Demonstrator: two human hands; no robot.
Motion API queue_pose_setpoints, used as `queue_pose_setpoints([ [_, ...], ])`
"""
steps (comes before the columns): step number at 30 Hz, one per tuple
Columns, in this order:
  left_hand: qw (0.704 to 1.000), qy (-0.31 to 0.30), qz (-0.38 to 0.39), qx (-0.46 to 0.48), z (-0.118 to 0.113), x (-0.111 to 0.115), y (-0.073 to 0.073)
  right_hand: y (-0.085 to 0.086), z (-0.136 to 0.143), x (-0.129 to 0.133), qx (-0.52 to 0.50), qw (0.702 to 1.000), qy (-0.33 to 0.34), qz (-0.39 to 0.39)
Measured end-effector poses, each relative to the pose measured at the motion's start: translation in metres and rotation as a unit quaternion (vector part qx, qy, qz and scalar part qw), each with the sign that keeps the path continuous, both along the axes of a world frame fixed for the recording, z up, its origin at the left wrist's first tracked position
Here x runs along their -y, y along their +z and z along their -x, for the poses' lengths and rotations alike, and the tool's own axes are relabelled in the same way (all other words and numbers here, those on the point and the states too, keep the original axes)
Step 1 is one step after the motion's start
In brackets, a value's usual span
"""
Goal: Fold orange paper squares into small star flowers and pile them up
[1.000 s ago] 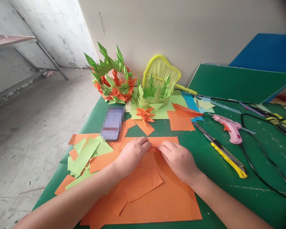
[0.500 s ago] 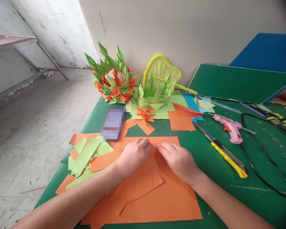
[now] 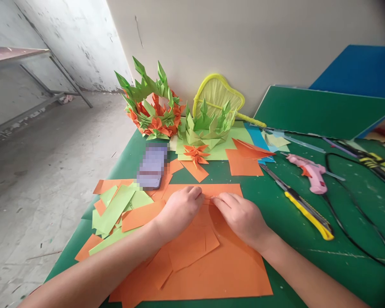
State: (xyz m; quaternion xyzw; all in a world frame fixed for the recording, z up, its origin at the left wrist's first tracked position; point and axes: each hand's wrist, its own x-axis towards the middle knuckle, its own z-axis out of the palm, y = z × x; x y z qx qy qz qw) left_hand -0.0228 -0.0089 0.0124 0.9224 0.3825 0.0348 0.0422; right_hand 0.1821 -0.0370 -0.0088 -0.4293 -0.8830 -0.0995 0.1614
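Observation:
My left hand (image 3: pixel 182 209) and my right hand (image 3: pixel 240 214) face each other over a large orange paper sheet (image 3: pixel 231 273). Both have curled fingers, pinching a small piece of orange paper (image 3: pixel 207 201) between them; most of that piece is hidden by the fingers and blends into the sheet below. Loose orange paper pieces (image 3: pixel 192 252) lie under and in front of my hands. Left of my left hand is a pile of green paper scraps (image 3: pixel 115 209) mixed with orange ones.
Behind my hands stand a green-and-orange folded paper crown (image 3: pixel 154 122), a green paper crown (image 3: pixel 208 132) and orange paper flowers (image 3: pixel 196 155). A phone (image 3: pixel 152 167) lies left of them. To the right are a yellow utility knife (image 3: pixel 308 214) and a pink glue gun (image 3: pixel 309 173) with its cord.
Almost nothing differs. My hands keep the same pinch on the orange paper, with only a very slight shift of the fingers.

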Motion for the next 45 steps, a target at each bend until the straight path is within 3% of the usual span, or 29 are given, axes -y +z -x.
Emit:
queue_pose_setpoints([
  [12,0.99,0.069,0.052,0.115,0.002,-0.008,-0.003,0.001,-0.001,-0.001,0.008,0.999,0.015,-0.04],
  [19,0.986,-0.001,0.06,0.153,0.016,-0.012,-0.001,0.001,-0.001,-0.002,-0.005,0.998,0.023,-0.053],
  [27,0.992,0.002,0.034,0.124,0.014,-0.009,-0.004,-0.005,-0.002,-0.003,-0.043,0.998,0.026,-0.044],
  [32,0.987,-0.061,0.059,0.134,0.008,-0.003,-0.003,-0.001,-0.001,-0.004,-0.068,0.998,0.015,-0.003],
  [40,0.988,-0.065,0.037,0.134,0.003,-0.004,-0.008,0.001,-0.001,-0.006,-0.117,0.99,-0.025,0.076],
  [45,0.99,-0.069,0.027,0.119,0.005,-0.006,-0.009,0.003,-0.005,-0.008,-0.093,0.991,0.002,0.101],
])
